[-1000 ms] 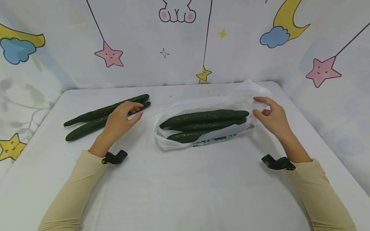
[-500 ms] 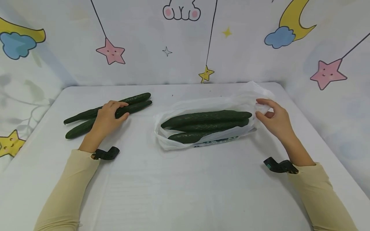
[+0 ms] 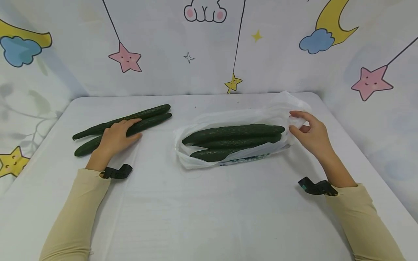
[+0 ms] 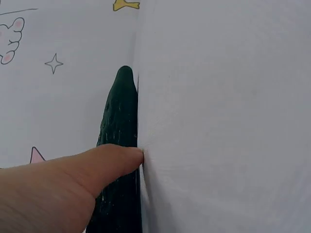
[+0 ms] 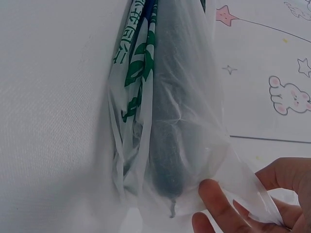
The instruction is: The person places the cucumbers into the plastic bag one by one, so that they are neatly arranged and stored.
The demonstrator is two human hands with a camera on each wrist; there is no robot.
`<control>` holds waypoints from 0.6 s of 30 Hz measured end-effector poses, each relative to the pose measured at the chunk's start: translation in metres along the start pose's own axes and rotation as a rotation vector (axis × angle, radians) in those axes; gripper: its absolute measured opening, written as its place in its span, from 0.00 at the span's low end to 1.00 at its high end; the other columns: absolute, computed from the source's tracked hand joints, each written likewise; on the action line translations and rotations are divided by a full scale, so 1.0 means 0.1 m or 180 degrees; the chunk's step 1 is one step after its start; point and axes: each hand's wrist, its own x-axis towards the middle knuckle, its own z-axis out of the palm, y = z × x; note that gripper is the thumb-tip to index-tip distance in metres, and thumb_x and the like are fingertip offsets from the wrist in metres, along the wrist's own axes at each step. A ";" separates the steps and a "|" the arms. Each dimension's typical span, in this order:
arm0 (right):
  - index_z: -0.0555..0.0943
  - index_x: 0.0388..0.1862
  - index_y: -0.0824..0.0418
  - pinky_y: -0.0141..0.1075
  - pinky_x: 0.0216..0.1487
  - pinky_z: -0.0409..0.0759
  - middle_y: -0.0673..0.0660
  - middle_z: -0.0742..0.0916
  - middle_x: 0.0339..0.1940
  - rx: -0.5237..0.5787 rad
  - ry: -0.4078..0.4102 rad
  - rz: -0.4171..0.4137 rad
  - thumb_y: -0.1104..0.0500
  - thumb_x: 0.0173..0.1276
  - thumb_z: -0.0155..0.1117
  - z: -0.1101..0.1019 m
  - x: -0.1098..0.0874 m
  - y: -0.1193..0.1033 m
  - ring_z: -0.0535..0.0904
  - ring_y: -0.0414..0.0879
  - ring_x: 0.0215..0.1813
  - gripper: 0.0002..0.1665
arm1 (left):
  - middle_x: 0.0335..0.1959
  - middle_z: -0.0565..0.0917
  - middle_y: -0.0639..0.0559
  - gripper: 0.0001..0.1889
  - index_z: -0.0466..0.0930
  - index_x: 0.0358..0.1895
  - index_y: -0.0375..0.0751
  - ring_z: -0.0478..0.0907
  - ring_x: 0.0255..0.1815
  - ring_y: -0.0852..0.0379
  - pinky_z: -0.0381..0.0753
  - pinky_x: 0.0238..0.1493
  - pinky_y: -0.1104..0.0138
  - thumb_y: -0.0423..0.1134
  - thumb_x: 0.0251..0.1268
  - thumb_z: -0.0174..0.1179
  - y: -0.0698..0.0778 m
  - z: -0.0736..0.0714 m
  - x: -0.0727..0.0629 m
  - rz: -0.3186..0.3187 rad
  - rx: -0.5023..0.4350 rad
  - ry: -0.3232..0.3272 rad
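Observation:
Two long green cucumbers lie side by side at the left of the table in the head view. My left hand (image 3: 112, 139) spans the nearer cucumber (image 3: 148, 124), thumb along its near side and fingers over it; the farther cucumber (image 3: 153, 111) lies just behind. The left wrist view has the thumb (image 4: 109, 162) across that nearer cucumber, the other fingers hidden. At the right, my right hand (image 3: 311, 137) pinches the end of a thin white plastic bag (image 3: 225, 116). Three cucumbers (image 3: 233, 131) show through the bag's opening. Green printing marks the bag (image 5: 182, 107) in the right wrist view.
A white cloth covers the table (image 3: 209, 210). Behind it stands a pale backdrop (image 3: 156, 79) printed with stars, moons and clouds. Black wrist cameras sit at the left cuff (image 3: 117, 172) and the right cuff (image 3: 316, 186).
My left hand has moved left and down from above the cucumbers' right ends onto the middle of the nearer one. My right hand keeps its hold on the bag.

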 end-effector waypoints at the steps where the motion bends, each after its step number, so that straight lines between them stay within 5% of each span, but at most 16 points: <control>1: 0.71 0.68 0.64 0.16 0.31 0.71 0.69 0.72 0.67 -0.0005 -0.0001 0.0002 0.59 0.72 0.56 0.00 0.00 0.00 0.73 0.20 0.34 0.27 | 0.69 0.64 0.28 0.31 0.61 0.73 0.43 0.60 0.66 0.24 0.57 0.57 0.31 0.48 0.72 0.55 -0.01 0.00 0.00 -0.0016 0.0027 0.0008; 18: 0.71 0.68 0.64 0.16 0.30 0.71 0.69 0.73 0.66 -0.0050 0.0008 -0.0028 0.59 0.72 0.56 0.00 0.00 0.02 0.73 0.22 0.33 0.27 | 0.62 0.70 0.28 0.27 0.68 0.69 0.42 0.69 0.58 0.27 0.70 0.49 0.36 0.48 0.71 0.58 -0.04 -0.02 0.00 -0.0070 0.0063 0.0152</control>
